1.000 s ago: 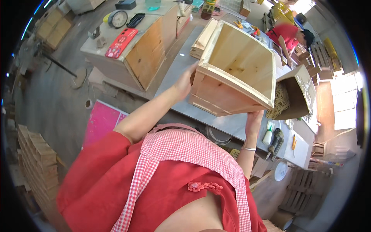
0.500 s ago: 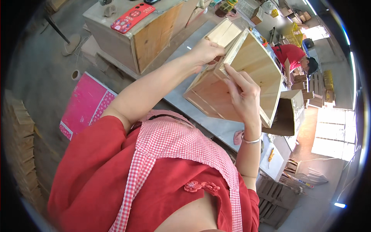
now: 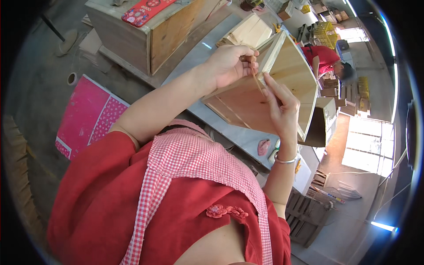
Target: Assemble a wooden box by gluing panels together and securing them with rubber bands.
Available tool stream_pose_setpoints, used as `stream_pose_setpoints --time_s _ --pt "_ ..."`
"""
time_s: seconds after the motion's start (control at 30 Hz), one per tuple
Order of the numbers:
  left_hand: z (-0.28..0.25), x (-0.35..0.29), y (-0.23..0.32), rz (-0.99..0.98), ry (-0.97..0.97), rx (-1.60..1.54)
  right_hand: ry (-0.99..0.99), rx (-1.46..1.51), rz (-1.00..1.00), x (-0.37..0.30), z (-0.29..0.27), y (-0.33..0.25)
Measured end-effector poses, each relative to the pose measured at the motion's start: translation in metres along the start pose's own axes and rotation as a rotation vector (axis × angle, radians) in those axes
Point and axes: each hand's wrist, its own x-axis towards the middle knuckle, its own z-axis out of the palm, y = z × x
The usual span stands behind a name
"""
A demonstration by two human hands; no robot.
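A pale wooden box (image 3: 245, 99) with an open, panelled side stands tilted in view on the grey table. My left hand (image 3: 232, 66) is raised beside its near upper edge, fingers curled and pinching a thin brown strip (image 3: 257, 79). The strip runs down to my right hand (image 3: 283, 104), where its lower end meets the thumb and fingers. My right hand is closed in a pinch, its index fingertip against the corner of the box's thick rim (image 3: 271, 53). What the strip is made of is too small to tell.
Another wooden piece (image 3: 249, 31) lies behind the box. A cardboard box (image 3: 324, 121) is at its right; a pink cloth (image 3: 263, 146) lies on the table (image 3: 243, 134). A wooden cabinet (image 3: 128, 39) bears a red phone-like item (image 3: 148, 9). A co-worker in red (image 3: 324, 59) bends at the far right.
My left hand has turned and drawn back from the box edge, and the thin brown strip now shows between my hands. My right hand stays at the corner. The view has shifted slightly.
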Motion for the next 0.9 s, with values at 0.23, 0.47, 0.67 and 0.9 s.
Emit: stream_pose_setpoints --time_s 0.23,0.47,0.67,0.9 --pt "0.007 0.074 0.020 -0.312 -0.051 -0.026 -0.073 0.029 0.007 0.000 -0.010 0.000" --pt "0.000 0.210 0.040 -0.345 0.181 0.081 -0.089 0.023 0.053 0.004 -0.008 -0.007" --pt "0.010 0.249 0.034 -0.356 0.151 0.261 -0.069 0.067 0.111 0.003 -0.009 -0.003" --pt "0.019 0.213 0.027 0.229 0.174 1.304 -0.054 0.093 0.133 0.003 -0.011 -0.002"
